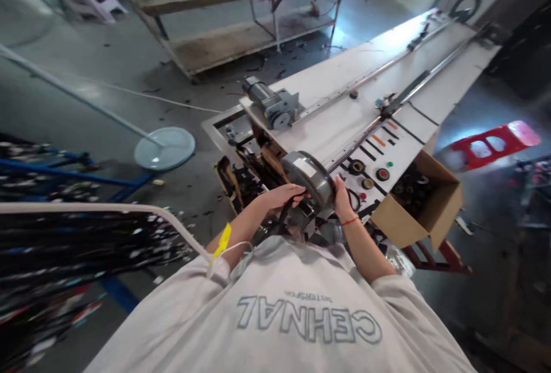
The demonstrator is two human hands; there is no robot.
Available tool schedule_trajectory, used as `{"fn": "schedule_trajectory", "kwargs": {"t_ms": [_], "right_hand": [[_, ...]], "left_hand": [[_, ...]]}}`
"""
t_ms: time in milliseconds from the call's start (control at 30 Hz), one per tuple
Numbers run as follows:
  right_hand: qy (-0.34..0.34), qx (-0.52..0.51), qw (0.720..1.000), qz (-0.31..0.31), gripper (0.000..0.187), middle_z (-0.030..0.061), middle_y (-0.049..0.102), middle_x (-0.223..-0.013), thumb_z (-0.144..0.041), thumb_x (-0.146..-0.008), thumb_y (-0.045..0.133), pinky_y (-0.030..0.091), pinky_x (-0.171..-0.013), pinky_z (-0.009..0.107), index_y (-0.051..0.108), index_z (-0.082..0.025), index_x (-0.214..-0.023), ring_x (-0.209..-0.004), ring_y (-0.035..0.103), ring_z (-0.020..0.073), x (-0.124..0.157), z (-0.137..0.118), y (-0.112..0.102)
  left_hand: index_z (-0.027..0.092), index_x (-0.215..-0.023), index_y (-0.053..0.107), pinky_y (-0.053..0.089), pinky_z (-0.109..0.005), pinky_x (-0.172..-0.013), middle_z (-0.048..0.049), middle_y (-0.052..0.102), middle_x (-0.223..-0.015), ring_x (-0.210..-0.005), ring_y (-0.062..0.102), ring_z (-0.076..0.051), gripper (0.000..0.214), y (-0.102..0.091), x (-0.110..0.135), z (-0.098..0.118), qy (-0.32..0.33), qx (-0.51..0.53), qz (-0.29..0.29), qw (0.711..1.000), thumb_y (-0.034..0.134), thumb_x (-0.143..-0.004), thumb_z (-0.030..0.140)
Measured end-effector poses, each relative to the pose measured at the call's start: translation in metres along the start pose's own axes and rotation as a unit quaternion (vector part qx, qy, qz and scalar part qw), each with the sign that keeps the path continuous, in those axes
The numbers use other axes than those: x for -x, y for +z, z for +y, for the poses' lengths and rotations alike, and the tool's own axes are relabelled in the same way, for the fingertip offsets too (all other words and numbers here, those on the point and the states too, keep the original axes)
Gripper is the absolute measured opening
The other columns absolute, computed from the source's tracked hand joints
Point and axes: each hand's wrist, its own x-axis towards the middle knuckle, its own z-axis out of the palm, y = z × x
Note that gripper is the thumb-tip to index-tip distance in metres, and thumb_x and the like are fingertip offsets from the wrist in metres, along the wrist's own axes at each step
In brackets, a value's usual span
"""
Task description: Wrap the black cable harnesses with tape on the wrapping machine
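Observation:
A grey round machine part (310, 175) with a white label stands at the near end of a long white workbench, right in front of my body. At its left side is my left hand (286, 196), its fingers closed in a pinch on a black strip (283, 219) that curves down towards my shirt. My right hand (342, 198), with a red string at the wrist, is against the right edge of the grey part. Its fingers look curled, and what they hold is hidden. Below the hands the details are dark and blurred.
The white bench (344, 97) carries a motor (269, 100), a long rail, black and orange strips, tape rolls and a red button (382, 174). An open cardboard box (402, 221) is at right, near a red stool (495, 143). Bundled black strips (86, 247) lie left, beside a round stand base (164, 149).

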Motion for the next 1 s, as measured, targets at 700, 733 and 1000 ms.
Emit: {"fn": "schedule_trajectory", "kwargs": {"t_ms": [700,733,1000], "right_hand": [[0.101,0.657,0.722,0.192,0.065,0.0214,0.064,-0.114,-0.062,-0.097,0.029,0.032,-0.098,0.046,0.059,-0.011,-0.122,-0.113,0.056,0.0324,-0.108,-0.05,-0.204],[0.108,0.658,0.721,0.188,0.065,0.0212,0.064,-0.114,-0.062,-0.097,0.028,0.033,-0.097,0.046,0.06,-0.011,-0.121,-0.113,0.056,0.0326,-0.109,-0.052,-0.205],[0.117,0.653,0.724,0.192,0.064,0.0219,0.064,-0.114,-0.061,-0.096,0.032,0.036,-0.094,0.045,0.058,-0.009,-0.122,-0.111,0.058,0.0344,-0.109,-0.053,-0.202]], "left_hand": [[0.018,-0.088,0.061,0.049,-0.032,-0.073,-0.0061,0.07,-0.081,-0.073,0.063,-0.023,0.039,0.038,0.029,-0.033,0.0,-0.355,0.269,0.895,0.045,-0.077,0.052],[0.019,-0.083,0.061,0.047,-0.031,-0.071,-0.0053,0.069,-0.077,-0.071,0.062,-0.023,0.039,0.037,0.036,-0.033,-0.018,-0.36,0.264,0.895,0.046,-0.075,0.054],[0.02,-0.049,0.05,0.033,-0.026,-0.049,0.0004,0.049,-0.045,-0.045,0.042,-0.015,0.044,-0.001,0.094,-0.049,-0.266,-0.209,-0.014,0.941,0.056,-0.054,0.063]]}}
